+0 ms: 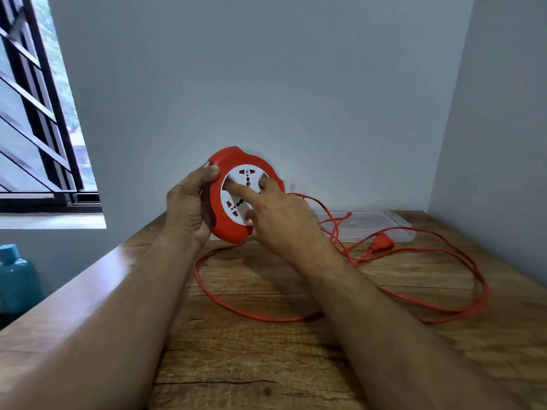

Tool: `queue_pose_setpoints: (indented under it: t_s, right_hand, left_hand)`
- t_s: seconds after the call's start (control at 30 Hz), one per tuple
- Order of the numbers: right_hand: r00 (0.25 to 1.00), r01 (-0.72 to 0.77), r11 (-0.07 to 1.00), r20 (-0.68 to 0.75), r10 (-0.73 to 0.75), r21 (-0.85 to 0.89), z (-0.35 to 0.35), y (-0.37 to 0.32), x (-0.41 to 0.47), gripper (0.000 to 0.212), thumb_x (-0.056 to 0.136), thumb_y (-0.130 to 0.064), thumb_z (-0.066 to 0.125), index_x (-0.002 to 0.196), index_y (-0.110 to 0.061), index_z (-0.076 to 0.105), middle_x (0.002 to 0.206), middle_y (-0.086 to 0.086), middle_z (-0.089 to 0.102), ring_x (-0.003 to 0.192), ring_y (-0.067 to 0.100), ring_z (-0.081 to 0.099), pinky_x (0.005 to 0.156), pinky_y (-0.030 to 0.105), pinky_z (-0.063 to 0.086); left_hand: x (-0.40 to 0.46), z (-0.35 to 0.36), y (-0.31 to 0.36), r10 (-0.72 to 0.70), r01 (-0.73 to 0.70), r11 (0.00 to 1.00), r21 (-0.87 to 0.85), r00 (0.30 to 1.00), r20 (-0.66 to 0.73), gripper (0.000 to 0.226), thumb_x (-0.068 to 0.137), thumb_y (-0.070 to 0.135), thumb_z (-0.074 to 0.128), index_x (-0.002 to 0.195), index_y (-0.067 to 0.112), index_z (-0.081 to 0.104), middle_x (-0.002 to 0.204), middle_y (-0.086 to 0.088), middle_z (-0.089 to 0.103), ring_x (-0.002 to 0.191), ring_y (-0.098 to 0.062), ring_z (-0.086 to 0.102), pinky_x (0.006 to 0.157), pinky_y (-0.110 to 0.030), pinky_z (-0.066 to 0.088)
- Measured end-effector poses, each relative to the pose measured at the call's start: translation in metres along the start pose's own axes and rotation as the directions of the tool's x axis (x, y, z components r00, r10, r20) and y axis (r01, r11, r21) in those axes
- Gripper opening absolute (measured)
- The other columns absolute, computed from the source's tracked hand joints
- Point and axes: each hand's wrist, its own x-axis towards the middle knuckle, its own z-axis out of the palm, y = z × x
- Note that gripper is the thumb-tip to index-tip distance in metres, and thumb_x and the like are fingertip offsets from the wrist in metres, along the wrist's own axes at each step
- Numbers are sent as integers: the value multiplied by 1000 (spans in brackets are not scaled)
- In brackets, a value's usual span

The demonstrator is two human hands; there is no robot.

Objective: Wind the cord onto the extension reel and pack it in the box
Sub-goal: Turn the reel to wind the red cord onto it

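A round red extension reel (233, 161) with a white socket face is held upright above the wooden table (266, 350). My left hand (186, 202) grips its left rim, thumb on the front edge. My right hand (275, 214) presses two straight fingers onto the white face. The orange cord (236, 309) trails from the reel in loose loops over the table to the right. Its orange plug (381, 241) lies at the back right, next to a clear plastic box (396, 223).
The table stands in a corner, with walls behind and on the right. A barred window (38, 113) is at the left. A teal bottle (17, 279) stands below the table's left edge.
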Motion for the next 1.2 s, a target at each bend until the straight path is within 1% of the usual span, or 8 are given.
queue_pose_setpoints:
  t_s: [0.2, 0.33, 0.43, 0.5, 0.6, 0.67, 0.93, 1.2]
  right_hand:
    - [951, -240, 911, -107, 289, 336, -2, 0, 2, 63, 78, -56, 67, 135, -41, 43, 116, 3, 67, 94, 26, 66, 70, 34, 52]
    - [657, -560, -17, 457, 600, 828, -1, -16, 7, 70, 83, -61, 65, 134, -18, 47, 86, 2, 72, 55, 13, 67, 42, 22, 48]
    - [590, -578, -320, 655, 472, 751, -4, -12, 7, 52, 92, -49, 61, 122, -8, 55, 55, 6, 67, 40, 15, 57, 42, 24, 48]
    - [637, -566, -237, 602, 482, 789, -9, -8, 5, 44, 95, -37, 60, 126, -7, 52, 63, 7, 70, 44, 16, 61, 43, 26, 49]
    - [860, -414, 640, 48, 509, 648, -9, 2, -1, 22, 92, -28, 59, 111, -18, 52, 83, 1, 67, 62, 21, 63, 54, 31, 49]
    - [966, -136, 936, -165, 198, 323, -9, 7, -4, 17, 88, -20, 59, 104, -24, 53, 97, 3, 62, 70, 26, 58, 61, 37, 50]
    - [978, 205, 977, 31, -207, 52, 1, 33, -11, 64, 84, -12, 64, 130, -50, 40, 148, 4, 33, 73, 31, 62, 49, 29, 40]
    - [901, 434, 898, 24, -434, -71, -5, 30, -10, 55, 84, -7, 45, 126, -38, 60, 154, 6, 39, 67, 30, 63, 48, 27, 27]
  left_hand:
    - [-3, 5, -4, 74, -75, 997, 23, 996, 53, 57, 77, 17, 77, 131, -1, 69, 127, -30, 72, 114, -49, 71, 96, -61, 60]
    - [-5, 10, -11, 91, -99, 991, 86, 992, 87, 50, 75, 19, 80, 123, 1, 75, 116, -25, 77, 103, -43, 77, 80, -50, 65]
    - [-4, 11, -15, 95, -100, 993, 68, 993, 70, 47, 72, 18, 84, 115, 1, 78, 114, -27, 77, 100, -45, 77, 85, -55, 64]
    - [-3, 13, -14, 84, -86, 995, 52, 996, 34, 51, 67, 20, 87, 114, 2, 78, 113, -26, 78, 100, -45, 77, 88, -58, 63]
    - [-3, 13, -13, 27, -26, 999, 25, 1000, -4, 51, 67, 20, 86, 114, 3, 78, 115, -25, 78, 104, -47, 76, 90, -61, 62]
    - [-3, 12, -13, -22, 22, 1000, 7, 1000, -4, 49, 76, 18, 82, 121, -1, 74, 122, -28, 74, 112, -51, 72, 96, -63, 59]
    - [-3, 5, -1, -159, 159, 987, 21, 987, -21, 50, 91, 21, 71, 137, 0, 66, 134, -27, 69, 116, -46, 70, 94, -56, 60]
    - [-1, -1, 13, -239, 227, 967, 111, 966, 101, 55, 97, 26, 59, 143, -4, 59, 142, -32, 62, 112, -44, 66, 79, -50, 65]
